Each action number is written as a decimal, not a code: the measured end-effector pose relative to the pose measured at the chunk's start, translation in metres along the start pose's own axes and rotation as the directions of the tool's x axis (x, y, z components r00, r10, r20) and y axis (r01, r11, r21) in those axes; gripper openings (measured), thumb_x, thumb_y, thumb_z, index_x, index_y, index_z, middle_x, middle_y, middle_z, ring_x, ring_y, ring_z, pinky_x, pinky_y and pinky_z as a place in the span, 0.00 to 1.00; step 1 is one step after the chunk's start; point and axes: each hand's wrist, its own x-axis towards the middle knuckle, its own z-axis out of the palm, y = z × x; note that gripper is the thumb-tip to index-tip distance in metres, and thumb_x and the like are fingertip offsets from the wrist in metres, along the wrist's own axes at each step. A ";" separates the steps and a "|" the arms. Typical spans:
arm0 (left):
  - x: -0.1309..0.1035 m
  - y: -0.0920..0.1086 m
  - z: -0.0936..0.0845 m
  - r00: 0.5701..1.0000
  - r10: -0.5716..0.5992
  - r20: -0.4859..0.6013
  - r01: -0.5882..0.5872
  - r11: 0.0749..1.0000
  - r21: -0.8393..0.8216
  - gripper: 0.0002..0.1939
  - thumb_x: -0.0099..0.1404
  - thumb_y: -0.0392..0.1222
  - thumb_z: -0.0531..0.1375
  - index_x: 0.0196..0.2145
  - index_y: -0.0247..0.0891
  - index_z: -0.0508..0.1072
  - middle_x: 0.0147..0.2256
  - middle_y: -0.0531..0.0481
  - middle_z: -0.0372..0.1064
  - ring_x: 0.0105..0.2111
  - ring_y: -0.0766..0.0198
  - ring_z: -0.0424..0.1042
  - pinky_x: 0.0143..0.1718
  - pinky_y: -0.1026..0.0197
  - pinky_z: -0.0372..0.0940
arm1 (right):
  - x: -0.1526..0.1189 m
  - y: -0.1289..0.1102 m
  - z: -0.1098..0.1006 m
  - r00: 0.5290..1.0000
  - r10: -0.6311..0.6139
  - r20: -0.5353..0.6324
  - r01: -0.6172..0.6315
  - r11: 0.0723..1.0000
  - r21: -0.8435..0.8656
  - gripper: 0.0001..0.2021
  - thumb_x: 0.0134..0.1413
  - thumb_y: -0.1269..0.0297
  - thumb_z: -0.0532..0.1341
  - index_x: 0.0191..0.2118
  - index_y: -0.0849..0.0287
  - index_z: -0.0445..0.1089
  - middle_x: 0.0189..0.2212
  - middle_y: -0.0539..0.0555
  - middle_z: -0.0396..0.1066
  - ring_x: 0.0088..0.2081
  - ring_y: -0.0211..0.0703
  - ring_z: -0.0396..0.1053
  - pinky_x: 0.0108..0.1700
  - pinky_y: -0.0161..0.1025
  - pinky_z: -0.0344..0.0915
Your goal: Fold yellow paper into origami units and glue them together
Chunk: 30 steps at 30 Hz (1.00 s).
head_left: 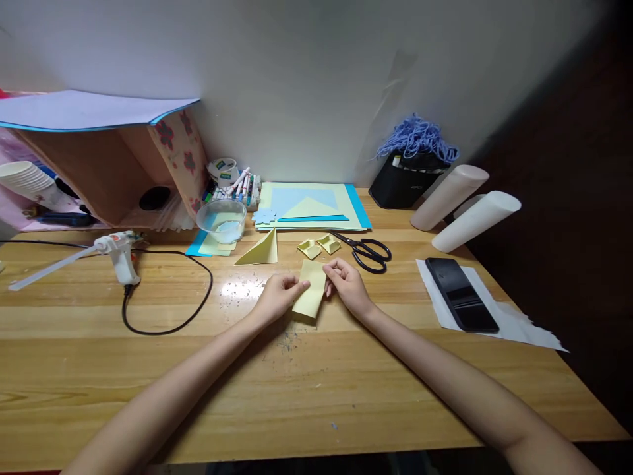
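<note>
Head cam: a pale-yellow paper strip [309,300] is held just below frame ctr, over the wooden table [237,409]. It's gripped at its 9 o'clock edge by the L hand [281,295], thumb laid on top, & pinched at approx 1 o'clock, nr the top R corner, by the R hand [347,287]. Clock pos. taken from the strip: two small folded yellow pcs [328,244] are set at 12, w/ a stack of coloured sheets [316,196] placed beyond; scissors [357,247] w/ black handles are laid at 2; a folded yellow triangle [267,249] is seen at 10–11, w/ a clear bowl [212,227] behind it; a glue gun [122,258] is placed at 9, its black cord [211,284] looped twd the strip; a phone [461,293] is rested at 3 on white paper [519,326]. Small bits [289,340] are scattered around 7 & 9.
</note>
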 end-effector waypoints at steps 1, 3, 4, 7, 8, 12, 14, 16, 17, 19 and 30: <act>0.001 0.000 -0.001 1.000 -0.008 0.003 0.008 1.000 -0.019 0.18 0.54 0.51 0.58 0.19 0.33 0.65 0.18 0.55 0.59 0.19 0.71 0.56 0.21 0.68 0.49 | 0.001 0.000 0.000 1.000 0.010 0.006 -0.010 1.000 0.003 0.15 0.51 0.51 0.56 0.27 0.58 0.59 0.14 0.45 0.63 0.16 0.32 0.61 0.19 0.29 0.59; 0.003 0.001 -0.004 1.000 -0.025 0.006 0.026 0.998 -0.061 0.18 0.54 0.52 0.58 0.20 0.32 0.66 0.19 0.55 0.60 0.20 0.71 0.57 0.22 0.68 0.50 | 0.002 0.000 0.000 0.998 0.042 0.046 -0.042 0.999 0.010 0.14 0.50 0.51 0.57 0.28 0.58 0.59 0.16 0.45 0.64 0.17 0.32 0.63 0.20 0.30 0.61; 0.004 0.001 -0.005 0.999 -0.036 0.003 0.037 0.996 -0.086 0.18 0.53 0.52 0.58 0.21 0.32 0.66 0.20 0.54 0.61 0.20 0.71 0.57 0.22 0.68 0.50 | 0.002 0.000 -0.001 0.995 0.064 0.082 -0.064 0.998 0.006 0.14 0.49 0.51 0.58 0.28 0.58 0.59 0.16 0.45 0.64 0.17 0.32 0.63 0.20 0.30 0.61; 0.004 0.001 -0.006 0.997 -0.077 0.009 0.078 0.984 -0.158 0.18 0.52 0.52 0.60 0.22 0.31 0.68 0.21 0.52 0.64 0.21 0.69 0.60 0.23 0.67 0.52 | 0.003 0.001 -0.002 0.974 0.124 0.188 -0.118 0.992 -0.044 0.14 0.47 0.53 0.60 0.27 0.59 0.61 0.16 0.46 0.65 0.18 0.32 0.63 0.20 0.29 0.61; 0.004 0.001 -0.006 0.996 -0.087 0.012 0.088 0.981 -0.171 0.18 0.51 0.52 0.60 0.23 0.31 0.68 0.21 0.52 0.64 0.21 0.69 0.60 0.23 0.67 0.53 | 0.003 0.000 -0.002 0.969 0.135 0.205 -0.125 0.990 -0.060 0.14 0.48 0.53 0.60 0.26 0.60 0.61 0.16 0.46 0.65 0.17 0.32 0.63 0.20 0.29 0.61; 0.004 0.001 -0.007 0.996 -0.084 0.027 0.088 0.981 -0.175 0.18 0.52 0.52 0.59 0.24 0.30 0.69 0.22 0.51 0.65 0.22 0.69 0.60 0.24 0.66 0.54 | 0.001 -0.002 -0.001 0.975 0.122 0.185 -0.112 0.991 -0.067 0.15 0.50 0.54 0.58 0.24 0.60 0.60 0.15 0.47 0.65 0.16 0.31 0.61 0.19 0.28 0.59; 0.003 0.002 -0.007 0.995 -0.083 0.053 0.090 0.984 -0.156 0.18 0.53 0.52 0.59 0.24 0.30 0.70 0.22 0.51 0.64 0.21 0.69 0.60 0.24 0.66 0.53 | 0.000 -0.002 0.000 0.984 0.112 0.139 -0.104 0.993 -0.062 0.15 0.50 0.53 0.58 0.24 0.60 0.60 0.15 0.46 0.64 0.16 0.31 0.61 0.18 0.28 0.58; 0.003 0.003 -0.007 0.993 -0.083 0.085 0.092 0.989 -0.115 0.18 0.53 0.53 0.58 0.22 0.31 0.69 0.20 0.53 0.62 0.20 0.70 0.58 0.22 0.66 0.50 | 0.000 -0.001 0.000 0.991 0.102 0.092 -0.097 0.993 -0.061 0.15 0.49 0.52 0.58 0.24 0.60 0.60 0.14 0.46 0.63 0.15 0.31 0.60 0.17 0.28 0.56; 0.003 0.003 -0.007 0.992 -0.080 0.095 0.089 0.991 -0.095 0.18 0.53 0.53 0.58 0.21 0.32 0.68 0.19 0.54 0.60 0.20 0.70 0.56 0.22 0.67 0.49 | 0.000 -0.001 0.000 0.993 0.095 0.076 -0.091 0.994 -0.063 0.16 0.48 0.52 0.59 0.23 0.60 0.60 0.14 0.46 0.63 0.15 0.30 0.59 0.17 0.28 0.56; 0.003 0.002 -0.007 0.994 -0.066 0.089 0.073 0.995 -0.072 0.19 0.53 0.53 0.58 0.18 0.33 0.66 0.17 0.55 0.57 0.19 0.71 0.54 0.21 0.67 0.47 | 0.001 0.000 0.000 0.994 0.087 0.068 -0.082 0.994 -0.071 0.16 0.48 0.52 0.59 0.23 0.60 0.60 0.14 0.46 0.63 0.15 0.30 0.59 0.17 0.28 0.55; 0.003 0.003 -0.009 0.992 -0.061 0.108 0.075 0.988 -0.135 0.19 0.53 0.52 0.58 0.18 0.32 0.66 0.17 0.55 0.56 0.19 0.72 0.54 0.22 0.67 0.49 | 0.000 0.003 -0.002 0.984 0.104 0.143 -0.087 0.989 -0.120 0.16 0.50 0.54 0.58 0.22 0.60 0.60 0.15 0.46 0.62 0.16 0.31 0.59 0.18 0.29 0.56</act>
